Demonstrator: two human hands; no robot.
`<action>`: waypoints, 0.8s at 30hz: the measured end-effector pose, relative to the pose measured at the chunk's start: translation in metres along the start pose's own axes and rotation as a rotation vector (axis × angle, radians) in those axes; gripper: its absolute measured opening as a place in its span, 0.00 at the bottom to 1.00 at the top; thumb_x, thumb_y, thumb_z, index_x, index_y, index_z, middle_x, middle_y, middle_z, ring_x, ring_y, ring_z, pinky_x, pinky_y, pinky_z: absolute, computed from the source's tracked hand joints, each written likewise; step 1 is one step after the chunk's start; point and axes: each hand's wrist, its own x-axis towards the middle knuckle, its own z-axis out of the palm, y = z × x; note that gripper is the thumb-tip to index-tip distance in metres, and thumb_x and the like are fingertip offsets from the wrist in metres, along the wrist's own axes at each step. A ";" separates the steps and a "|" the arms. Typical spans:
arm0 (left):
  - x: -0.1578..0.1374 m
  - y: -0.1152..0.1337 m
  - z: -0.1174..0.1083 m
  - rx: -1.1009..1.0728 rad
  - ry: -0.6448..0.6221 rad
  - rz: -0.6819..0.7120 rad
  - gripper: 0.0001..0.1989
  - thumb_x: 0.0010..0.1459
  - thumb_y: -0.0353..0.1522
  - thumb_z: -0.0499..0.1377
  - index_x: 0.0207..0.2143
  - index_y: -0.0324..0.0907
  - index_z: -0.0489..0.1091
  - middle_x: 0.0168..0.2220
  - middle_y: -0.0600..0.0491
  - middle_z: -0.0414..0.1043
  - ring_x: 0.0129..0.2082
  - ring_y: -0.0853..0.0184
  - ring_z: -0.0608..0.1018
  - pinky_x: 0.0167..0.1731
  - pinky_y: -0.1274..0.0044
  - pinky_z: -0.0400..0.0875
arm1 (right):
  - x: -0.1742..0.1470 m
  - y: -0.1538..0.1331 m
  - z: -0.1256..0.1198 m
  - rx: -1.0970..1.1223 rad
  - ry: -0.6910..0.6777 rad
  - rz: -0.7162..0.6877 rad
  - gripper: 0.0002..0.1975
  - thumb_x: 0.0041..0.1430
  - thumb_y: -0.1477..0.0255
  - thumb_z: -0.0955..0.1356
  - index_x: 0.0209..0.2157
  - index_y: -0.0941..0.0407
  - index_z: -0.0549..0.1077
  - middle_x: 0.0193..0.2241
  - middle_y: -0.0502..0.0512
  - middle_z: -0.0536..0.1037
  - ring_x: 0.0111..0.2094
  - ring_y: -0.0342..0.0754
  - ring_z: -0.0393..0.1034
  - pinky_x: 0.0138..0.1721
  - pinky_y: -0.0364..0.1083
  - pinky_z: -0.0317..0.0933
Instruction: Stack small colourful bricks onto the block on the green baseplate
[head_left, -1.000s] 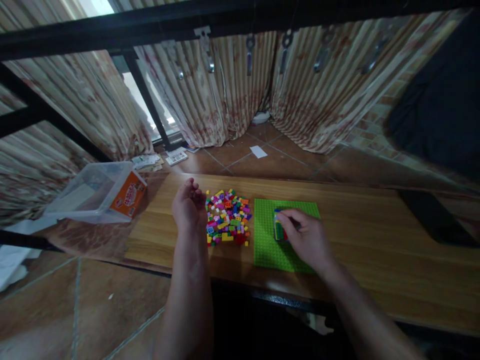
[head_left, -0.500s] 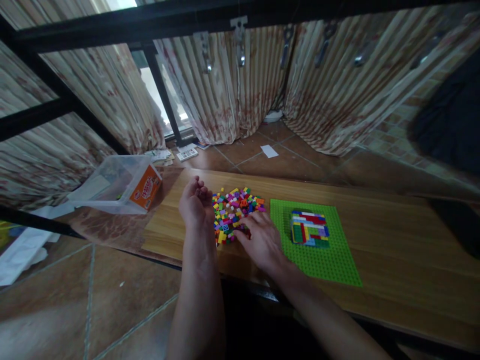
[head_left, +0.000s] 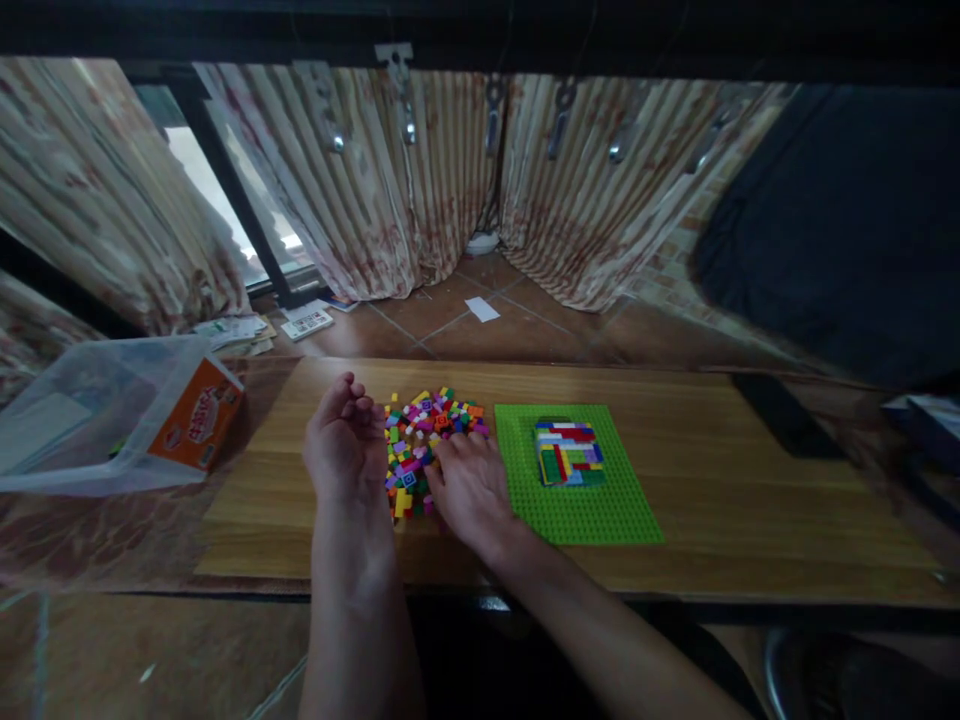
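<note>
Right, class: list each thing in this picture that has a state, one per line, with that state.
left hand: fingers curled, resting beside the brick pile
right hand: fingers on the brick pile
brick pile: loose, scattered
block of bricks: assembled, on the green baseplate
green baseplate: flat
plastic tub: tipped over

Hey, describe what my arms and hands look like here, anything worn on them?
Both forearms are bare, with no sleeves in view. The left hand and right hand wear no gloves, and no watch, ring or wristband shows on either.
</note>
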 end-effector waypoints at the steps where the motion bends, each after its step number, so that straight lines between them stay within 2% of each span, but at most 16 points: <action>1: 0.000 -0.001 0.000 0.003 -0.005 -0.006 0.04 0.56 0.24 0.55 0.30 0.36 0.69 0.21 0.60 0.66 0.16 0.82 0.67 0.19 0.88 0.63 | 0.000 0.000 -0.001 -0.014 0.002 -0.011 0.09 0.61 0.68 0.65 0.38 0.57 0.74 0.36 0.58 0.76 0.41 0.55 0.65 0.46 0.53 0.55; 5: -0.002 -0.002 0.003 0.012 -0.022 -0.011 0.04 0.55 0.23 0.55 0.30 0.36 0.69 0.20 0.59 0.67 0.16 0.82 0.66 0.20 0.88 0.64 | -0.001 0.002 -0.002 -0.025 0.023 -0.018 0.10 0.63 0.73 0.62 0.35 0.58 0.75 0.34 0.59 0.77 0.40 0.54 0.67 0.44 0.52 0.57; 8: -0.003 -0.006 0.006 0.050 -0.010 0.007 0.04 0.53 0.22 0.56 0.28 0.36 0.69 0.20 0.59 0.67 0.16 0.82 0.66 0.20 0.89 0.64 | 0.001 0.010 -0.007 0.109 0.081 0.022 0.11 0.63 0.76 0.61 0.34 0.57 0.75 0.33 0.58 0.78 0.40 0.52 0.69 0.44 0.50 0.58; 10: -0.004 -0.010 0.007 0.127 -0.031 0.026 0.02 0.50 0.24 0.58 0.28 0.36 0.70 0.21 0.59 0.67 0.17 0.81 0.66 0.21 0.89 0.64 | 0.002 0.019 -0.013 0.340 0.159 0.076 0.11 0.62 0.76 0.61 0.35 0.56 0.76 0.35 0.57 0.79 0.39 0.49 0.70 0.43 0.48 0.60; 12: -0.006 -0.017 0.008 0.248 -0.107 0.033 0.04 0.46 0.26 0.62 0.29 0.36 0.71 0.22 0.58 0.69 0.19 0.79 0.68 0.21 0.87 0.64 | 0.004 0.033 -0.022 0.663 0.236 0.177 0.10 0.61 0.74 0.62 0.35 0.55 0.76 0.34 0.54 0.79 0.35 0.46 0.71 0.39 0.46 0.63; 15: -0.012 -0.031 0.011 0.493 -0.291 -0.010 0.12 0.42 0.33 0.66 0.31 0.36 0.73 0.25 0.55 0.72 0.22 0.76 0.71 0.23 0.85 0.64 | 0.005 0.063 -0.037 1.103 0.276 0.412 0.10 0.57 0.66 0.65 0.33 0.56 0.76 0.23 0.50 0.76 0.24 0.43 0.68 0.26 0.43 0.61; 17: -0.017 -0.044 0.013 0.657 -0.402 -0.038 0.16 0.42 0.37 0.67 0.32 0.36 0.74 0.27 0.54 0.73 0.24 0.75 0.71 0.24 0.83 0.64 | 0.003 0.086 -0.049 1.240 0.297 0.512 0.12 0.52 0.61 0.68 0.30 0.56 0.75 0.19 0.47 0.72 0.20 0.41 0.64 0.22 0.41 0.58; 20: -0.026 -0.067 0.018 0.852 -0.538 -0.039 0.15 0.45 0.39 0.65 0.32 0.37 0.74 0.27 0.53 0.73 0.24 0.72 0.71 0.26 0.80 0.65 | -0.006 0.117 -0.066 1.250 0.331 0.551 0.15 0.47 0.59 0.70 0.23 0.57 0.72 0.17 0.46 0.70 0.18 0.39 0.61 0.20 0.39 0.56; 24: -0.038 -0.099 0.022 1.069 -0.715 0.071 0.11 0.51 0.37 0.59 0.33 0.38 0.74 0.25 0.54 0.73 0.26 0.69 0.72 0.27 0.78 0.65 | -0.021 0.154 -0.080 1.077 0.331 0.583 0.15 0.49 0.59 0.68 0.23 0.57 0.70 0.15 0.46 0.68 0.16 0.39 0.59 0.18 0.40 0.54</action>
